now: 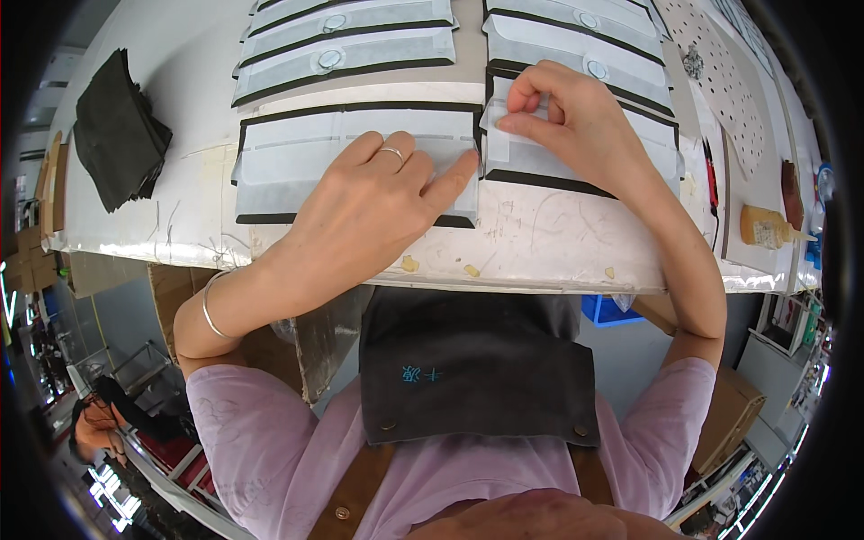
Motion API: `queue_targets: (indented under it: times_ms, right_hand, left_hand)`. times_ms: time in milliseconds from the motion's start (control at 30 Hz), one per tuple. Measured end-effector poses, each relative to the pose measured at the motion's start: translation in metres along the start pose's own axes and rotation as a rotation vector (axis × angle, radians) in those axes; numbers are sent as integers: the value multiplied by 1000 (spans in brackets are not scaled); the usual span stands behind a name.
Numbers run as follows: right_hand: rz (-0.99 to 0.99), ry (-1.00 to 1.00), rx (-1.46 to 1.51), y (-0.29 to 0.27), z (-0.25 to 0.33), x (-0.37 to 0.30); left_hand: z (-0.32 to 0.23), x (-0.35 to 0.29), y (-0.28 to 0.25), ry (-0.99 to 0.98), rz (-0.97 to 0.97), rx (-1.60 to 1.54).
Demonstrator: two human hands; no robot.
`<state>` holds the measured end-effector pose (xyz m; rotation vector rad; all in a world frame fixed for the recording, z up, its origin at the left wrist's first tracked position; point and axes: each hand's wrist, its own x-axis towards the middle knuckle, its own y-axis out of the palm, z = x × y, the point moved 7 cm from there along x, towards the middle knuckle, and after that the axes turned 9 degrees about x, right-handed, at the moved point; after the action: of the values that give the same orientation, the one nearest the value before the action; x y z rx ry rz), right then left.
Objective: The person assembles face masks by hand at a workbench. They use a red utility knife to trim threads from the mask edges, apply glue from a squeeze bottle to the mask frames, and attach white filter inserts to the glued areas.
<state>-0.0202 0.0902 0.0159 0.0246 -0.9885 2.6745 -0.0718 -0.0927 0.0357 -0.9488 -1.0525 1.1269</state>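
Closest to the camera hangs a dark apron (pixel 468 369) over a pink shirt, just below the table's (pixel 540 247) front edge. Far left on the table lies a stack of black cloth pieces (pixel 117 126). Next, the left hand (pixel 378 202) lies flat and spread on a white sheet with black borders (pixel 288 162), its forefinger pressing down on the sheet's right edge; it grips nothing. Just beside it, the right hand (pixel 576 117) is curled, thumb and fingertips pinching the left edge of a second bordered sheet (pixel 576 162). More such sheets (pixel 346 40) lie in rows behind. A small amber bottle (pixel 765 227) lies far right. By the look of it, the two sheets are being lined up edge to edge; the next move likely calls for steady pressure from the left while the right eases its edge flush.
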Motion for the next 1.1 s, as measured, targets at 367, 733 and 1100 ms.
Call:
queue_targets:
  times_ms: [367,733,1100]
  right_hand:
    - [-7,26,109,3,-7,4]
    - [59,126,136,-9,-12,1]
    - [66,159,165,-5,-5,1]
  left_hand:
    - [3,0,1,8,-55,-58]
    - [40,14,-11,-136,-143,-126]
    - [22,22,-5,-26,-102,-181]
